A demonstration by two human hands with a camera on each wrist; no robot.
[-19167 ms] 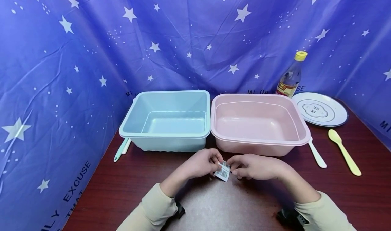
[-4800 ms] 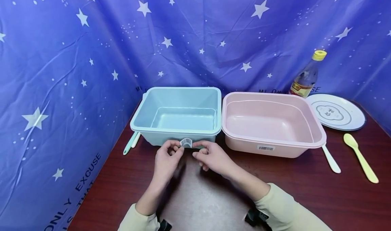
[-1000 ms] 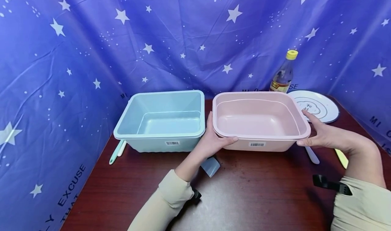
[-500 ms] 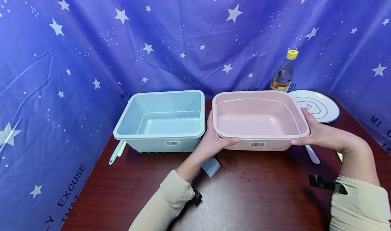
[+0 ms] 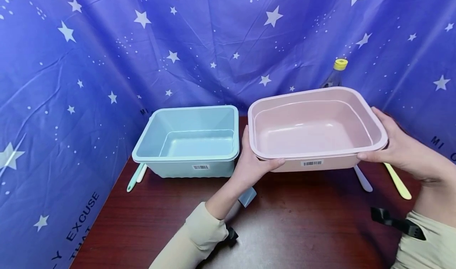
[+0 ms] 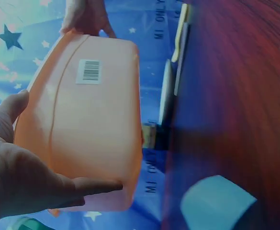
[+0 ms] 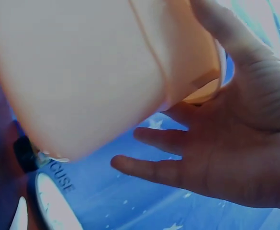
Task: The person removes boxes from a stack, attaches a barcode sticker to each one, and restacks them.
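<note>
A pink plastic basin [image 5: 292, 165] is up off the table, its right end higher than its left. My left hand [image 5: 247, 168] grips the left end, thumb over the front rim and fingers along the side. At the opposite end my right hand [image 5: 400, 152] holds the rim, its thumb at the front corner. In the right wrist view, the lower fingers of that hand are spread below the rim. A barcode label [image 5: 312, 163] is stuck on the basin's front wall. The light blue basin [image 5: 178, 168] stands just left of my left hand, with its own barcode label [image 5: 201, 167].
A blue-grey slip [image 5: 247, 197] lies on the table below my left hand. White [image 5: 363, 179] and yellow [image 5: 398, 182] handles lie at right, green [image 5: 135, 178] and white ones at left. Behind the pink basin stands a yellow-capped bottle [image 5: 333, 79]; a plate [image 7: 53, 203] shows in the right wrist view.
Both hands have raised the pink basin from the table, its right end rising more and swinging right. It now covers the plate and much of the bottle. The blue basin has stayed put.
</note>
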